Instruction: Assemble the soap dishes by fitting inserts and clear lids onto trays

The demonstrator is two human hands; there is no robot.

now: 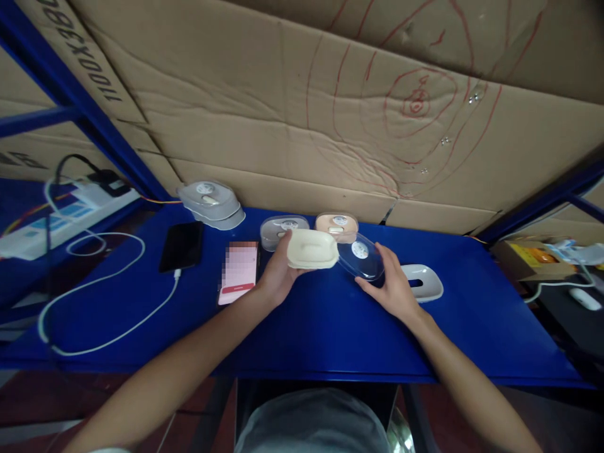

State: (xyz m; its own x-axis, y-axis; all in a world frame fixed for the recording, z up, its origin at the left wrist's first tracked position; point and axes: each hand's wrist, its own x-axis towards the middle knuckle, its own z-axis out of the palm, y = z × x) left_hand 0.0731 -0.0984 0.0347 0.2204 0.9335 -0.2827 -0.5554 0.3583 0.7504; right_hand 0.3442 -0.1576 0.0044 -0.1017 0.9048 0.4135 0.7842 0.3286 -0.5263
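left hand (276,272) grips the left end of a cream soap-dish base (312,249), fingers curled around its edge, holding it raised just above the blue table (330,327) near the middle. right hand (392,288) pinches a clear oval lid (361,257) with a round sticker on it, fingers partly spread along its near edge; lid sits just right of the cream base, touching or nearly touching it, tilted.

just right of the right hand lies a white tray insert (423,282) flat on the table. behind the cream base, two closed dishes stand side by side at the far edge: a grey one (282,230) on the left, a peach one (336,225) on the right. further left at the far edge, a stack of grey-white dishes (211,202).

left of the left hand, a phone with a lit pinkish screen (239,272), blurred. left of that, a dark phone (182,245) with a white cable (94,296) plugged in, looping across the left of the table. white power strip (56,220) at far left. cardboard sheet (330,113) with red scribbles forms the back wall.
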